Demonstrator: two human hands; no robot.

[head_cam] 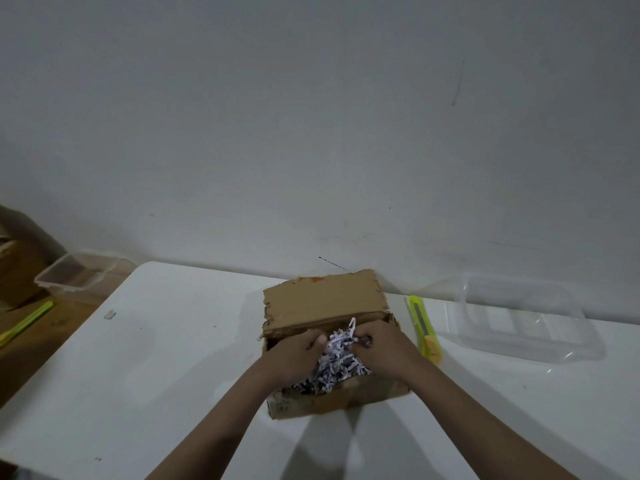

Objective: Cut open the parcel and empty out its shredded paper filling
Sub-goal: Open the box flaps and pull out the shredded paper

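A brown cardboard parcel (325, 299) stands open on the white table (173, 358), its far flap raised toward the wall. White and dark shredded paper (334, 363) fills its inside. My left hand (294, 355) and my right hand (384, 348) are both inside the box, fingers closed around a clump of the shredded paper from either side. A yellow-green utility knife (424, 327) lies on the table just right of the parcel, apart from both hands.
A clear plastic container (519, 320) sits at the right, near the wall. Off the table at the left are another clear tub (72, 271), a second yellow-green knife (26, 323) and a cardboard box (14, 268) on a wooden surface.
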